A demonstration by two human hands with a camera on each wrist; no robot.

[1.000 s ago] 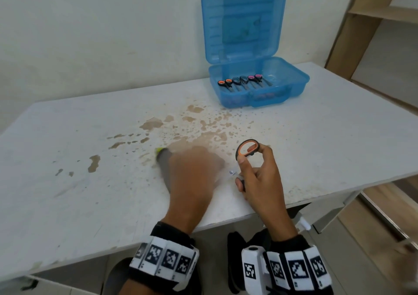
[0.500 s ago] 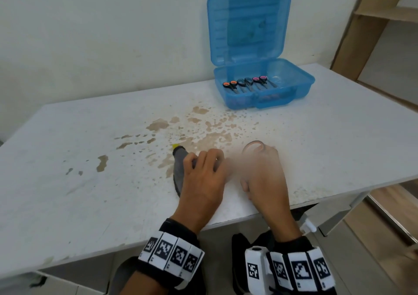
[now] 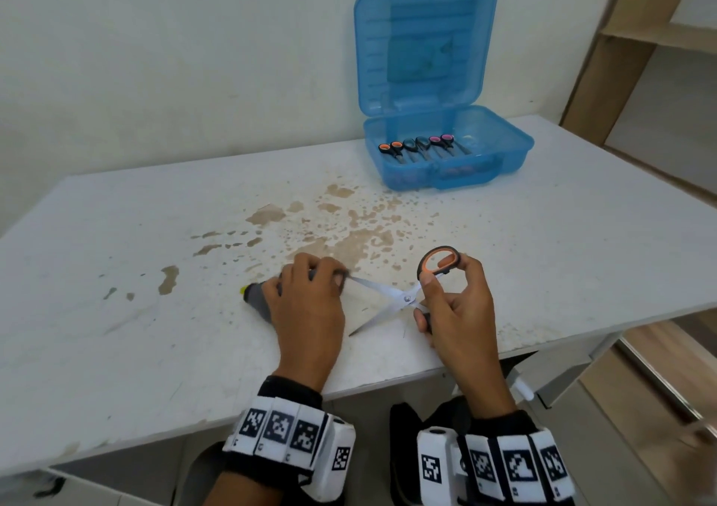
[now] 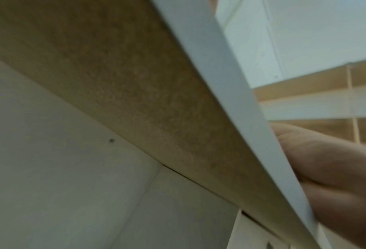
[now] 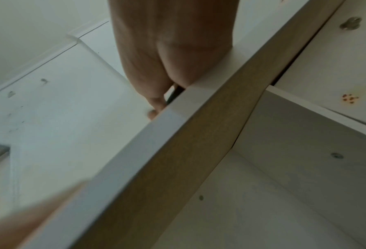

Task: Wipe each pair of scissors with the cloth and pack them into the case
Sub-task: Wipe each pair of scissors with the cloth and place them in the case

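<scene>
In the head view an orange-handled pair of scissors (image 3: 403, 296) lies spread wide over the near part of the white table (image 3: 116, 272). My right hand (image 3: 446, 303) grips its two handles. My left hand (image 3: 310, 292) holds the grey cloth (image 3: 258, 300) bunched around the tip of the upper blade. The blue case (image 3: 496, 156) stands with its lid up at the back right, with three pairs of scissors (image 3: 421, 148) lined up inside. Both wrist views show mostly the table's edge and underside, with only parts of the hands.
Brown stains (image 3: 329, 226) are scattered over the table's middle. A wall runs behind the table. A wooden shelf unit (image 3: 640, 40) stands at the right. The table's front edge (image 3: 388, 381) runs just under my wrists.
The scissors have opened wide and now show fully. My left hand with the cloth has slid left along the upper blade to its tip. My right hand stayed at the handles.
</scene>
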